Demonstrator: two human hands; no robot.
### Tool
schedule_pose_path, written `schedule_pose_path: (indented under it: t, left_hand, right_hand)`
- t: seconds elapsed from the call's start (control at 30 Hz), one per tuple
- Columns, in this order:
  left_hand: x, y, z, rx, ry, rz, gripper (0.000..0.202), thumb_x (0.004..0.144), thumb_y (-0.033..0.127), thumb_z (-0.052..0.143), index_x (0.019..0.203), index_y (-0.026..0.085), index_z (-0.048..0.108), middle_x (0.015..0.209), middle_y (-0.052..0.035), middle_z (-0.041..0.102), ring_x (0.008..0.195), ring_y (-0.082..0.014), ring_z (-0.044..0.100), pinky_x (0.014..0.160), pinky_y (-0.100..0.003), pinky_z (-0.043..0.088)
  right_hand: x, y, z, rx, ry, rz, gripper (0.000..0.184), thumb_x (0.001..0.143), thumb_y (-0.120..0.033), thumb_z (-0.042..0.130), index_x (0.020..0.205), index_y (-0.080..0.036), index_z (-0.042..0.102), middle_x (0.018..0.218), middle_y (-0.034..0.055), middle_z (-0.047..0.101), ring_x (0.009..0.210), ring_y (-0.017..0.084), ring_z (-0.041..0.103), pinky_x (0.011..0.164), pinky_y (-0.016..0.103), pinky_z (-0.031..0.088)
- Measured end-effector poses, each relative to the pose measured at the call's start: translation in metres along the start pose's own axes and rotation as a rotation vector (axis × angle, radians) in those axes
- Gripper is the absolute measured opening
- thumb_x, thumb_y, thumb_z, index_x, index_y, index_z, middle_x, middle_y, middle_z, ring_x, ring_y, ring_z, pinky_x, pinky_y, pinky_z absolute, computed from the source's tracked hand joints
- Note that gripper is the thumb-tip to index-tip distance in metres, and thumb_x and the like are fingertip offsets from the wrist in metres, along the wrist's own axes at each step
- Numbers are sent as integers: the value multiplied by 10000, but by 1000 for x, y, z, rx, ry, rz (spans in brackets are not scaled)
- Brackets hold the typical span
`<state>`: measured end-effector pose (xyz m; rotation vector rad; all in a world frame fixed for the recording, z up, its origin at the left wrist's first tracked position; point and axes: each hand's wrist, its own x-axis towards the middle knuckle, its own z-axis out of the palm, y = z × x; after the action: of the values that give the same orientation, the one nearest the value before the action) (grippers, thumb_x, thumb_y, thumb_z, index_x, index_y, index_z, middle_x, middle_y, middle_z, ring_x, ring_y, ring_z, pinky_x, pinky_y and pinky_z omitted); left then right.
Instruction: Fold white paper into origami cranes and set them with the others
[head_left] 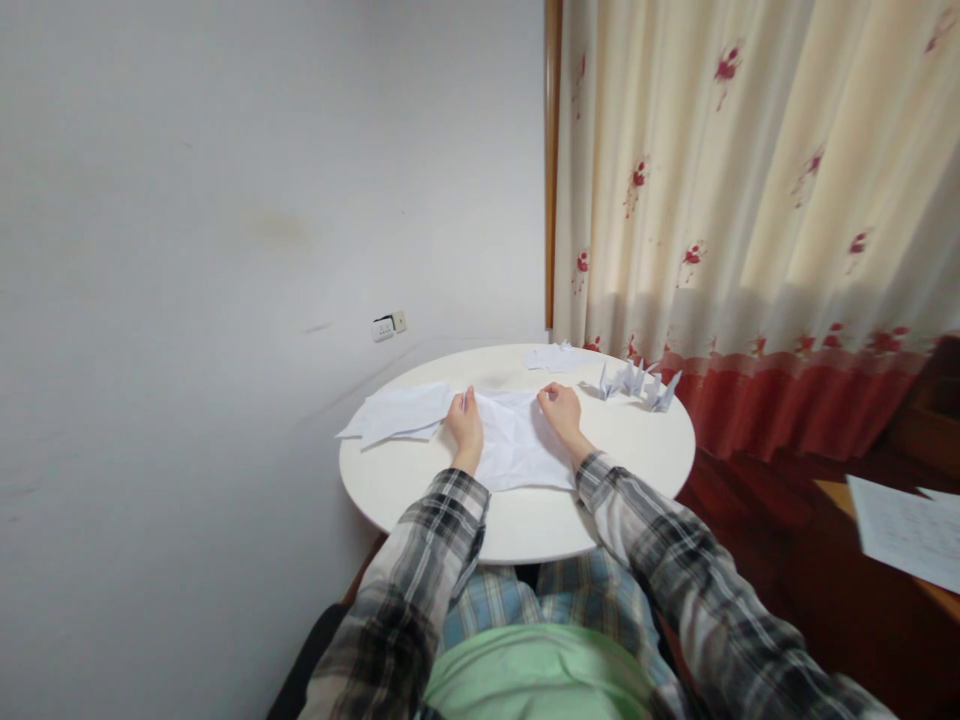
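Note:
A creased white sheet of paper lies before me on the round white table. My left hand is closed on its left edge, thumb pointing up. On the far right corner my right hand pinches the same sheet between thumb and fingers. Fold lines cross the paper's surface. Just left of my left hand is a loose stack of white paper sheets. Several folded paper cranes stand right of my right hand.
More small white paper pieces lie at the table's far edge. A wall with a power socket borders the left side. Curtains hang behind on the right. Printed sheets rest on a wooden surface at the lower right.

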<state>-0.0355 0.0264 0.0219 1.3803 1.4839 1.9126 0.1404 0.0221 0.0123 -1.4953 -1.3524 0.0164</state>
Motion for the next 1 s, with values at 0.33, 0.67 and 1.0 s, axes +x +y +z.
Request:
schedule_pose_path:
  t: [0.33, 0.67, 1.0]
  left_hand:
    - [3, -1, -4, 27, 102, -127, 457, 994, 330, 438, 562, 232, 324, 557, 48, 344, 613, -137, 326, 639, -279, 268]
    - [5, -6, -3, 77, 116, -147, 459, 996, 343, 434, 562, 226, 340, 559, 48, 365, 610, -130, 339, 631, -274, 260]
    - [9, -18, 2, 125, 1, -156, 347, 979, 348, 432, 650, 239, 413, 672, 20, 502, 694, -156, 474, 694, -268, 349]
  right_hand:
    - [11, 11, 13, 603, 82, 312, 347, 684, -396, 699, 952, -192, 617, 897, 45, 687, 875, 201, 622, 849, 322, 455]
    - [15, 18, 21, 779, -19, 401, 259, 700, -427, 728, 610, -201, 640, 632, 0, 637, 707, 166, 560, 734, 290, 420]
    - [19, 30, 20, 777, -23, 378, 301, 714, -445, 707, 569, -207, 593, 584, -19, 592, 648, 153, 504, 704, 295, 399]
